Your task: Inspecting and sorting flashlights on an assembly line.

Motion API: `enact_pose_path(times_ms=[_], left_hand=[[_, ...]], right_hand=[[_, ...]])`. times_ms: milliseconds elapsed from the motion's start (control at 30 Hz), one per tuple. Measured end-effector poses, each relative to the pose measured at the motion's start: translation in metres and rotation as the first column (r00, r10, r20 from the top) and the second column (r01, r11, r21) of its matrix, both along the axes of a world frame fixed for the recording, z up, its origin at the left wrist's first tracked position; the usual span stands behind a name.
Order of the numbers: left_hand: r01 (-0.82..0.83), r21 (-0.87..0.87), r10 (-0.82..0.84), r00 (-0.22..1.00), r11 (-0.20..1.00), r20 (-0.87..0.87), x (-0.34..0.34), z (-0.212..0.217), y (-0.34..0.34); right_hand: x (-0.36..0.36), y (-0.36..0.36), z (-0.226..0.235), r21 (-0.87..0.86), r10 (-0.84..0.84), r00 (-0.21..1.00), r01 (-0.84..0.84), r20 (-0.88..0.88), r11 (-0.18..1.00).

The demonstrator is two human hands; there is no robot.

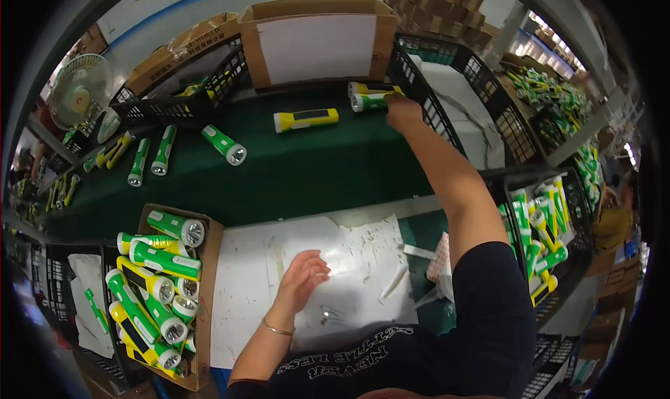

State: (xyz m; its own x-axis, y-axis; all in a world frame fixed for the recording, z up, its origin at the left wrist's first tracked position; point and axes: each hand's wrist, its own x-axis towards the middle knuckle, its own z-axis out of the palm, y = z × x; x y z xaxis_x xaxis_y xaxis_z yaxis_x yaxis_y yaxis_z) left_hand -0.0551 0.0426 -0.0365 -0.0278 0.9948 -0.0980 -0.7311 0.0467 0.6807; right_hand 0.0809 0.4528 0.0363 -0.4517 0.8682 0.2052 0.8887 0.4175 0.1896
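My right hand (405, 113) reaches across the dark green belt to its far side, closed round the tail of a green and white flashlight (368, 103). Right behind that one lies a yellow flashlight (361, 89), partly hidden. Another yellow flashlight (307, 119), with a dark panel on its side, rests on the belt to the left. Nearer to me, my left hand (304, 279) hovers over the white board (251, 259) with nothing in it, its fingers loosely bent and apart.
A cardboard box (211, 287) heaped with flashlights stands at near left. More green flashlights (225, 145) lie on the belt's left part. Black crates (440, 109) line the far side, beside a tall carton (317, 43). At right, another crate (569, 259) holds flashlights.
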Motion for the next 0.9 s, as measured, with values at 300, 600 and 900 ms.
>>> enact_pose_path(times_ms=[300,600,900], left_hand=[[0.091,0.005,-0.088,0.947,0.996,0.31,-0.01,-0.018,0.005],[0.107,0.036,-0.113,0.957,0.994,0.268,-0.007,-0.015,0.01],[0.075,-0.072,-0.055,0.969,0.995,0.24,-0.006,-0.017,0.008]], right_hand=[[-0.064,0.108,-0.02,-0.28,0.015,0.967,0.059,0.255,0.958],[-0.068,0.089,0.007,-0.398,0.095,0.929,0.06,0.359,0.916],[-0.032,0.045,0.02,-0.456,0.158,0.978,-0.08,0.135,0.886]])
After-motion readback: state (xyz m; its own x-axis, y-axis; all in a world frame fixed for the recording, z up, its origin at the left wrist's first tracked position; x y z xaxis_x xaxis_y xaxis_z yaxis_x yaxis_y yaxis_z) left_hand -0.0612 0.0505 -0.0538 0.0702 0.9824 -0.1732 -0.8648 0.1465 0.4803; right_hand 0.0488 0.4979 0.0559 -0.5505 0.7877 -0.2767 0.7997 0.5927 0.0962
